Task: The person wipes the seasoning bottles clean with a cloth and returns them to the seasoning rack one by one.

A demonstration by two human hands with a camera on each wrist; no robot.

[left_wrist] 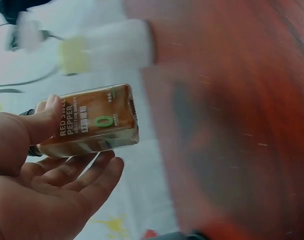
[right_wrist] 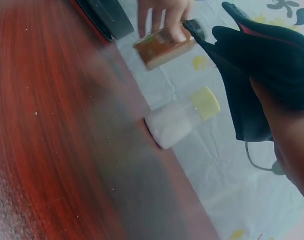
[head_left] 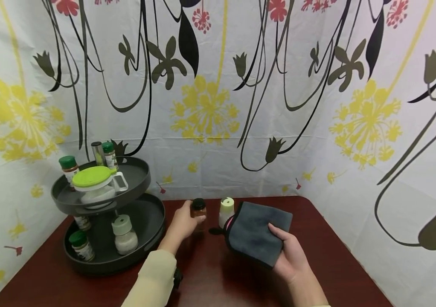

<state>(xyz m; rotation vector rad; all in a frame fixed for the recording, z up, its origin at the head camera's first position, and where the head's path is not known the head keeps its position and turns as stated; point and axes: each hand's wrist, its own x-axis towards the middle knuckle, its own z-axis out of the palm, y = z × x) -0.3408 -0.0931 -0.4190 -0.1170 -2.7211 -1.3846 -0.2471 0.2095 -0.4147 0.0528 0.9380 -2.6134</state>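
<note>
My left hand (head_left: 184,221) grips a square glass jar of red pepper (head_left: 199,209) with a black cap, at the back middle of the table. In the left wrist view the label of the pepper jar (left_wrist: 94,120) faces the camera, thumb on one side and fingers on the other; its base looks raised off the tabletop. My right hand (head_left: 290,255) holds a folded dark grey cloth (head_left: 258,230), thumb on top. Behind the cloth's left edge stands a white shaker with a pale yellow lid (head_left: 227,207), partly covered in the head view; the right wrist view shows the shaker (right_wrist: 174,122) upright.
A two-tier dark grey round rack (head_left: 149,238) stands at the left. Green-capped spice jars (head_left: 81,245), a green-lidded container with a handle (head_left: 94,181) and another shaker (head_left: 125,234) sit on it. A patterned curtain (head_left: 202,170) hangs behind the reddish-brown table (head_left: 341,264).
</note>
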